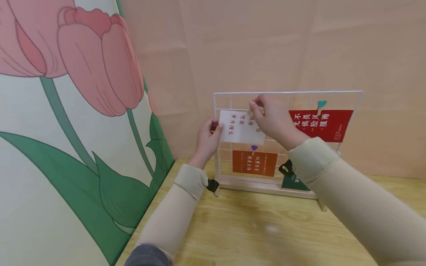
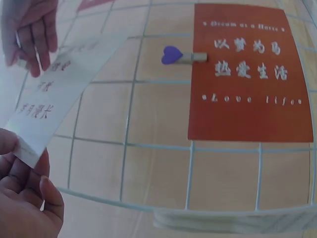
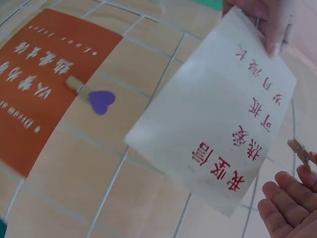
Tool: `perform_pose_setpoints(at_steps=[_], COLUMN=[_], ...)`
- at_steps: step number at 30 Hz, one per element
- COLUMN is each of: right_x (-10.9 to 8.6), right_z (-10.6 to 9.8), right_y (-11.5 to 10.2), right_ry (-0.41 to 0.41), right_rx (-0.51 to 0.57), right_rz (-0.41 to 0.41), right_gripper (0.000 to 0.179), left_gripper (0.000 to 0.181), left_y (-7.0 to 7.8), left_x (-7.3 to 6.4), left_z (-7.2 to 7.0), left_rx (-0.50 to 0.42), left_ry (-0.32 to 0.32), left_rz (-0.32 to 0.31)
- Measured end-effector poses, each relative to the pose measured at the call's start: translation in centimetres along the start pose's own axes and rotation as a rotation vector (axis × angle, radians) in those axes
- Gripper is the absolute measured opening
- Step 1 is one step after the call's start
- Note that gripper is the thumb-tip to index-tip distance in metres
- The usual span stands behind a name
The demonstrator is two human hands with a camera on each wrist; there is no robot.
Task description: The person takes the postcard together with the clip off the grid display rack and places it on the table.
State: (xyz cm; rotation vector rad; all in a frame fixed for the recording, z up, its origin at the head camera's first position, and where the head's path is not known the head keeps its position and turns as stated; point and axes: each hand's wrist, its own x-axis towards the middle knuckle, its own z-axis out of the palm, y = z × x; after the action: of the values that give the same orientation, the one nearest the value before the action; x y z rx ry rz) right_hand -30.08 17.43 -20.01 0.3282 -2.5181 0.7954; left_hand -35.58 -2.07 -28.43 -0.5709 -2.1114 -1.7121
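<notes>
My left hand (image 1: 207,139) pinches a white card (image 1: 234,127) by its left edge, in front of the upper left of a white wire grid rack (image 1: 283,92). Red characters run across the card's face, clear in the right wrist view. Between thumb and finger, my right hand (image 3: 290,201) holds a small wooden clothespin (image 3: 298,152) beside the card's other end, its jaws toward the card. Below hangs an orange card (image 2: 252,114), fixed to the grid by a clothespin with a purple heart (image 2: 171,55).
On the rack's upper right, a teal-heart clothespin (image 1: 321,105) holds a red card (image 1: 339,127). A dark green card (image 1: 294,183) at lower right is partly behind my right arm. The rack's wooden base (image 1: 266,188) stands on a wood-grain table (image 1: 253,225), near a tulip-painted wall (image 1: 100,66).
</notes>
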Motion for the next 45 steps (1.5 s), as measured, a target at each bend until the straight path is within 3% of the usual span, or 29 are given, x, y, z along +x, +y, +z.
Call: perform_pose_setpoints(at_steps=[4,11,17,23,29,33,40,45], right_x=[-1.9,-5.9,-9.2,-12.0,-14.6,-16.2,-18.7,-20.5], right_z=[-0.6,-2.0,-2.4,-2.1,-1.4,-0.8,0.2,1.4], right_y=[0.4,1.7,3.3,4.4,5.6,7.2,9.9,10.9], right_ry=[0.009,-0.081,-0.144,-0.167,-0.261,-0.333,-0.433,-0.485], right_rx=[-0.012,-0.05,-0.068,-0.113,-0.083,-0.061,-0.03,-0.032], right_rz=[-0.035,-0.029,-0.091,-0.185,-0.177,-0.169,-0.156,-0.166], right_gripper=[0.035,0.032,0.025,0.018,0.014,0.01,0.005,0.009], left_gripper=[0.013,0.015,0.017,0.018,0.018,0.017,0.012,0.011], left_y=[0.5,1.5,1.4,0.4,-1.0,-2.7,-4.9,-5.6], left_x=[-1.1,-3.2,-5.5,-7.2,-9.6,-11.2,-13.2,-14.4], left_z=[-0.2,-0.7,-0.7,-1.3,-1.6,-1.6,-2.1,-2.1], left_rx=[-0.025,-0.042,-0.003,0.06,0.101,0.12,0.146,0.173], left_ry=[-0.003,-0.067,-0.191,-0.314,-0.475,-0.582,-0.653,-0.713], left_rz=[0.016,0.054,0.093,0.094,-0.014,-0.093,-0.187,-0.188])
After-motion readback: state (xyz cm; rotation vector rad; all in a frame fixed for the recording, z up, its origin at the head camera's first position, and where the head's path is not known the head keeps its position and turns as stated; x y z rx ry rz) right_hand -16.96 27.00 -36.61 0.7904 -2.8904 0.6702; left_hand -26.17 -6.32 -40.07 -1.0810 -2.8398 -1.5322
